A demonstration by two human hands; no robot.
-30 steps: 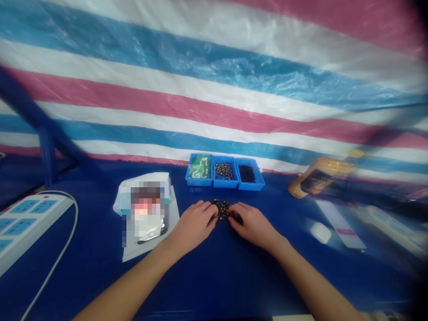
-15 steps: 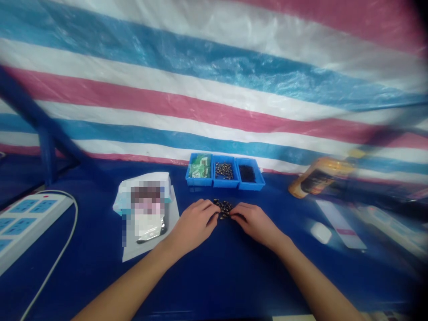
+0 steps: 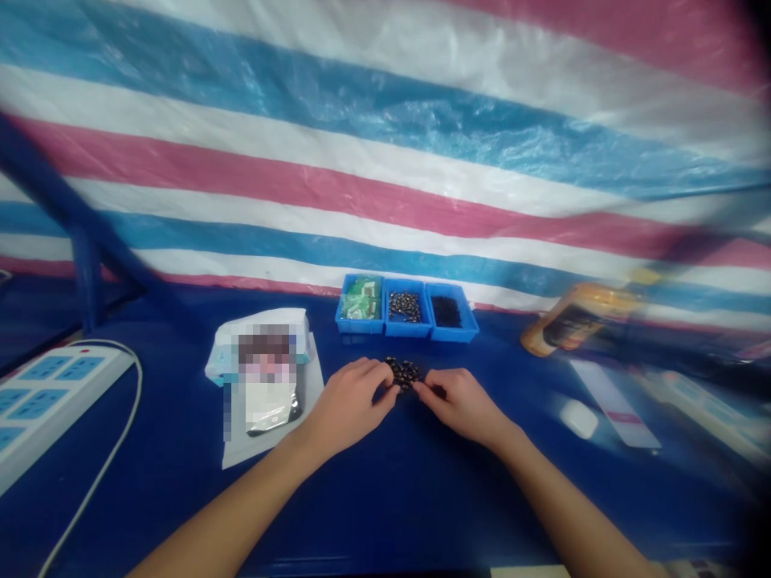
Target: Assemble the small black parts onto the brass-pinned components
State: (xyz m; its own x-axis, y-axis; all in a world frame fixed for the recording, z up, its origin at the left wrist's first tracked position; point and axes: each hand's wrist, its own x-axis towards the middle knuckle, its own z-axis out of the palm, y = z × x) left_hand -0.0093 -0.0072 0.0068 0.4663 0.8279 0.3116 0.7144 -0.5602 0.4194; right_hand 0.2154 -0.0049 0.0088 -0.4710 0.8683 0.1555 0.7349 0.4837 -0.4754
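A small pile of dark, shiny metal pieces (image 3: 405,374) lies on the blue tabletop between my hands. My left hand (image 3: 358,395) rests at the pile's left edge, its thumb and fingers curled together at the pieces. From the other side my right hand (image 3: 463,404) touches the pile with thumb and forefinger drawn close. What either set of fingertips pinches is too small to make out. Just behind stand three blue bins: the left bin (image 3: 360,327) has green-and-white packets, the middle bin (image 3: 408,330) similar metal pieces, the right bin (image 3: 453,335) small black parts.
To the left lie a white packet (image 3: 229,333) on a paper sheet and a power strip (image 3: 66,385) with a white cable. On the right are a bottle (image 3: 572,319) on its side, a white case (image 3: 579,419) and a flat pale box (image 3: 614,405). Striped sheeting (image 3: 373,177) hangs behind.
My right fingertips have shifted slightly to the right. The pile of metal pieces reaches a little farther right and has been rearranged. My left hand stays almost in place.
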